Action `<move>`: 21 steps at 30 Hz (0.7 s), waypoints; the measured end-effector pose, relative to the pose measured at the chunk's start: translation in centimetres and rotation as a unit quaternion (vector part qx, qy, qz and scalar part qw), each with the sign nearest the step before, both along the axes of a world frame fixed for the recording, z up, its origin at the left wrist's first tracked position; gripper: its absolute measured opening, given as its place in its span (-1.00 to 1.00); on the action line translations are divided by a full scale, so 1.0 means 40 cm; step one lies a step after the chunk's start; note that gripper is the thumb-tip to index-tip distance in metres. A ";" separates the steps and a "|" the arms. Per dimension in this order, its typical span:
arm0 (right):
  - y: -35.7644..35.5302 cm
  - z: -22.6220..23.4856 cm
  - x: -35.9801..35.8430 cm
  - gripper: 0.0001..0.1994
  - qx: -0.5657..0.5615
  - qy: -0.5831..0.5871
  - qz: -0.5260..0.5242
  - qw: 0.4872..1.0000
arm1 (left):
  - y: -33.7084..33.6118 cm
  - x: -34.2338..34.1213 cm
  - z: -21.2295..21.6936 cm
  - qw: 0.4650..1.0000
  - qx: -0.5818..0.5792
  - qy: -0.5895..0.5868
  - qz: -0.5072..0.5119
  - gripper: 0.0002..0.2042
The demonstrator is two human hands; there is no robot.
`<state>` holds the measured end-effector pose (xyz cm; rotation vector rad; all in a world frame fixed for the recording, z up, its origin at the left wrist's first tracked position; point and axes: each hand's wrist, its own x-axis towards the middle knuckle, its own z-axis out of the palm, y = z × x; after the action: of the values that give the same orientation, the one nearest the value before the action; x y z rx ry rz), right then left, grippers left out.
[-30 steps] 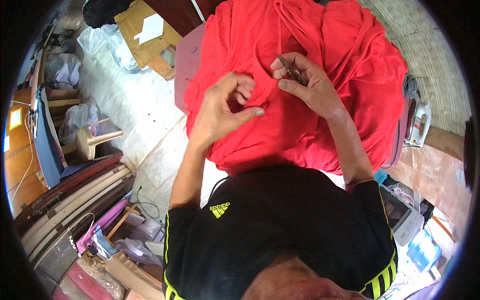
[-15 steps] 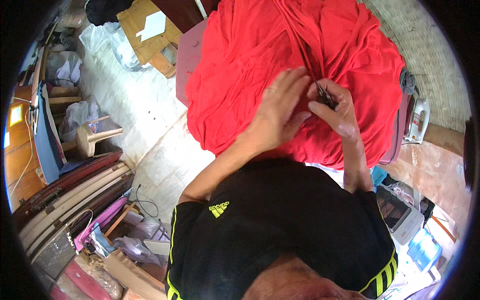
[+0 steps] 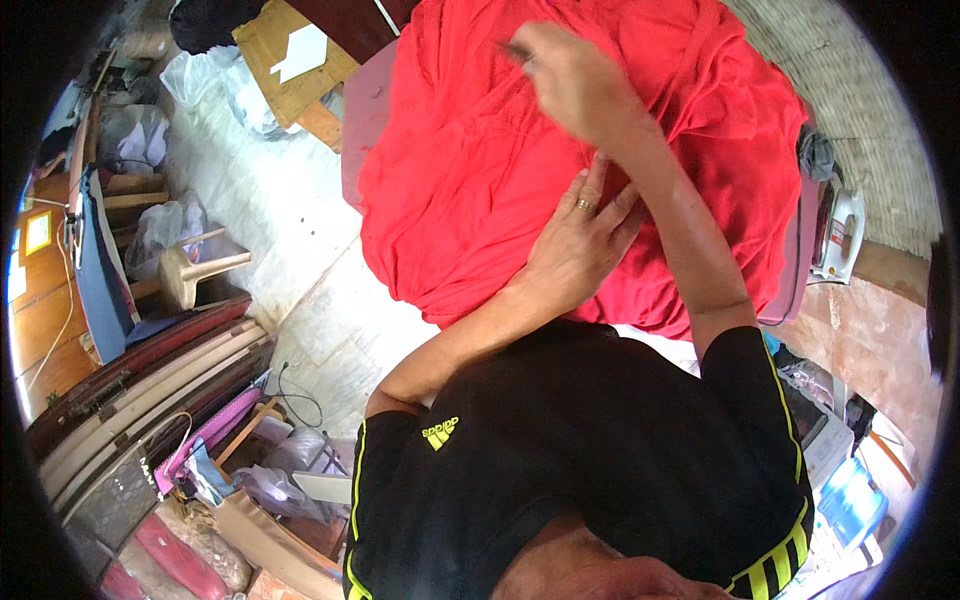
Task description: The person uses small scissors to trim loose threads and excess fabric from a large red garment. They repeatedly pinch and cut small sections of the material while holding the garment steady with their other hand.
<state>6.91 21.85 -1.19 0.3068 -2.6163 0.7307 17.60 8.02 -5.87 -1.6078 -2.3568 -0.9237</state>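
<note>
A large red cloth [image 3: 450,170] lies bunched in folds over a pinkish table. My left hand [image 3: 575,245] rests on its near part, palm down, fingers stretched out and somewhat spread, with a ring on one finger. My right arm reaches across above the fingertips of that hand. Farther off, over the cloth, my right hand [image 3: 580,85] is closed around small dark snips [image 3: 516,50]. Motion blurs the snips and that hand; only a dark tip shows at the left of the fingers, and the rest is hidden.
The table's edge [image 3: 365,125] shows at the cloth's left. A clothes iron [image 3: 840,235] stands at the right. On the floor to the left are a small stool [image 3: 185,275] and plastic bags [image 3: 250,100]. A wooden board [image 3: 290,60] bears a white paper piece.
My right hand has swung far forward and to the left with the snips. My left hand has come slightly nearer to me and now lies flatter on the cloth.
</note>
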 end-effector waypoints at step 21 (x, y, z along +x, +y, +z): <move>0.080 0.027 0.041 -0.75 0.035 0.015 -0.005 0.999 | -0.168 -0.344 0.035 0.981 0.103 -0.005 0.162 -0.79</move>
<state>8.57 25.03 -0.13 0.3216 -2.6179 0.6265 3.85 1.30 -4.47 -1.1037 -2.3425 -1.0612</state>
